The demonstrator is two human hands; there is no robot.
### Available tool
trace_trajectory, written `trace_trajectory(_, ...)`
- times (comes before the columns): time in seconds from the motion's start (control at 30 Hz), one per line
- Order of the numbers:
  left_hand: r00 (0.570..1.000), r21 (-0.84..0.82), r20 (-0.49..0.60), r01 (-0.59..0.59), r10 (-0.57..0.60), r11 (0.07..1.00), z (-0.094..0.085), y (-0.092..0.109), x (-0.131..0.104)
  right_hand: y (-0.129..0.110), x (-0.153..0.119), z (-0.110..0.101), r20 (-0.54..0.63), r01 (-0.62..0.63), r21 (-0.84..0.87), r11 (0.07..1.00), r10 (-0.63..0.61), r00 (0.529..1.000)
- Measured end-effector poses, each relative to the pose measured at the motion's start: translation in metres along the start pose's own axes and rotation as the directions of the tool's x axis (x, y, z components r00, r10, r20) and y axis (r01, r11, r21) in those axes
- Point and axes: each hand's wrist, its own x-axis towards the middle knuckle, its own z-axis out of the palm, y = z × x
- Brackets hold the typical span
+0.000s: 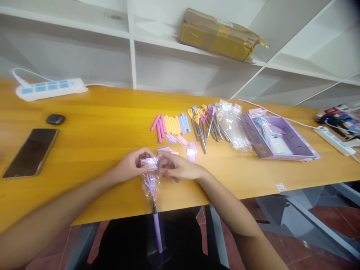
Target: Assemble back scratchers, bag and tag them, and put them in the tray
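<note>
A purple back scratcher [157, 228] lies inside a clear plastic bag [146, 192], its hand-shaped head near the table edge and its handle hanging over my lap. At the bag's top sits a small printed card [149, 163]. My left hand [132, 163] pinches the card's left side between thumb and fingers. On the opposite side my right hand [177, 166] has its thumb and forefinger closed at the card's edge, its other fingers curled below. More printed cards [182, 140] lie just beyond my hands.
Pink, yellow and blue handle tubes [172, 125], metal scratcher rods [203, 129], clear bags [233, 125] and a purple box [291, 153] lie across the table. A phone [30, 153], black case [55, 119] and power strip [52, 89] are left. A taped parcel [219, 35] sits on the shelf.
</note>
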Motion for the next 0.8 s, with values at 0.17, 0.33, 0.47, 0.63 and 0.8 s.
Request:
trace_trajectory(0.17, 0.997, -0.013, -0.077, -0.027, 0.025, 1.0, -0.007, 0.002, 0.002, -0.013, -0.003, 0.01, 0.429, -0.265, -0.055, 0.963, 0.262, 0.865)
trace_trajectory(0.33, 0.999, -0.093, -0.037, 0.022, -0.026, 0.995, -0.009, -0.001, 0.002, -0.009, 0.004, 0.022, 0.461, -0.173, -0.214, 0.961, 0.256, 0.85)
trace_trajectory(0.47, 1.0, -0.169, -0.024, 0.014, -0.018, 0.985, -0.011, -0.005, 0.003, -0.005, 0.008, 0.028, 0.434, -0.107, -0.287, 0.952, 0.229, 0.871)
trace_trajectory(0.63, 0.999, -0.391, -0.006, 0.027, -0.033, 0.92, -0.014, -0.012, 0.007, -0.01, 0.007, 0.016, 0.403, 0.048, -0.278, 0.959, 0.071, 0.913)
trace_trajectory(0.8, 0.999, -0.493, 0.048, 0.008, 0.018, 0.87, -0.017, -0.013, 0.008, -0.034, -0.018, -0.02, 0.107, 0.191, -0.073, 0.979, -0.182, 0.977)
